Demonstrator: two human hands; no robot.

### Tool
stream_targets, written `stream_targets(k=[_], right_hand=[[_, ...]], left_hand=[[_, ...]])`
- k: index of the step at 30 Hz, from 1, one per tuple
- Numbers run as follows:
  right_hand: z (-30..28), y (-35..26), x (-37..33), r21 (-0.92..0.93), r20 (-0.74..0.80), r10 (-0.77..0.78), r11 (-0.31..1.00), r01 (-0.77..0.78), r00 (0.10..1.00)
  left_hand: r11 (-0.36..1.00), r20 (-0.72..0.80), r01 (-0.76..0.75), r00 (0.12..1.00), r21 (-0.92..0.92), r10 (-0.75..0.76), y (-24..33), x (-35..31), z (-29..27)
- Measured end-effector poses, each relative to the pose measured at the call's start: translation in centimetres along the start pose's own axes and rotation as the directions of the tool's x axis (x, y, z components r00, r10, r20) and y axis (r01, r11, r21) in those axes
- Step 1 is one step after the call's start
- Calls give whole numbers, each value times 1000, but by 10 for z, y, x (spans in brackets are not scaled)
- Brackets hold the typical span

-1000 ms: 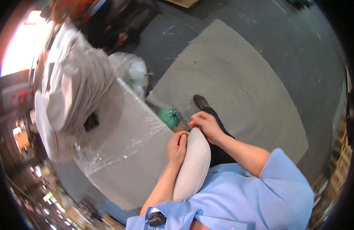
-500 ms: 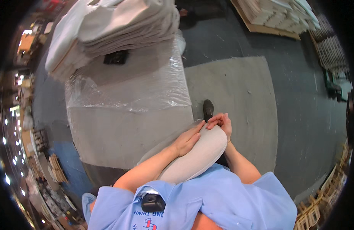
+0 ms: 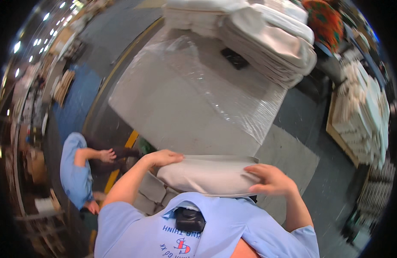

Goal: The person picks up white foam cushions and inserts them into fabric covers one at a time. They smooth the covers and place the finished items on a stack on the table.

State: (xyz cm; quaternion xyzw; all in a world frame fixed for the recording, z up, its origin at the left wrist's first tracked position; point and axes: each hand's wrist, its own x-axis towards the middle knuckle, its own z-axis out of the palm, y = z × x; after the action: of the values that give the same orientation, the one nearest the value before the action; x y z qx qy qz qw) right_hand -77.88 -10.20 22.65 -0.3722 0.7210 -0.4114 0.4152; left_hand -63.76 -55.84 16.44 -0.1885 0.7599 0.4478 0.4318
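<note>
A light grey upholstered cushion (image 3: 207, 174), long with rounded ends, lies crosswise just in front of my chest at the near edge of the table. My left hand (image 3: 166, 158) grips its far left edge, fingers on top. My right hand (image 3: 273, 179) is closed around its right end, thumb below the fingers, slightly blurred. Beyond the cushion stands a wide grey-topped table (image 3: 164, 103), partly under clear plastic film (image 3: 233, 94). A tall stack of similar pale cushions (image 3: 267, 43) rests on its far right part, beside a small black object (image 3: 234, 58).
A co-worker in a blue shirt (image 3: 74, 172) bends at my left, near more grey cushions (image 3: 151, 189). On the right are a pallet of white stacked pieces (image 3: 361, 116) and a flat sheet on the floor (image 3: 293, 155). Orange-green patterned cloth (image 3: 323, 26) shows at far right.
My view has swung left, bringing the co-worker into sight. The cushion has turned from slanted to crosswise, and my hands have parted from its far end to its two ends.
</note>
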Motion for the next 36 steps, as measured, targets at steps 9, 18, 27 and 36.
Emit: stream_targets(k=[9, 18, 27, 36], right_hand=[[45, -84, 54, -492, 181, -31, 863, 118, 983], [43, -85, 76, -585, 58, 139, 807, -79, 989], [12, -72, 77, -20, -378, -84, 996, 83, 922], [70, -124, 92, 581, -286, -194, 744, 331, 938]], left_hand=[[338, -541, -470, 826, -816, -159, -101, -23, 145], [355, -460, -404, 884, -843, -85, -11, 19, 164], [200, -467, -461, 884, -864, 21, 37, 34, 159], [292, -841, -853, 498, -432, 210, 100, 29, -34]])
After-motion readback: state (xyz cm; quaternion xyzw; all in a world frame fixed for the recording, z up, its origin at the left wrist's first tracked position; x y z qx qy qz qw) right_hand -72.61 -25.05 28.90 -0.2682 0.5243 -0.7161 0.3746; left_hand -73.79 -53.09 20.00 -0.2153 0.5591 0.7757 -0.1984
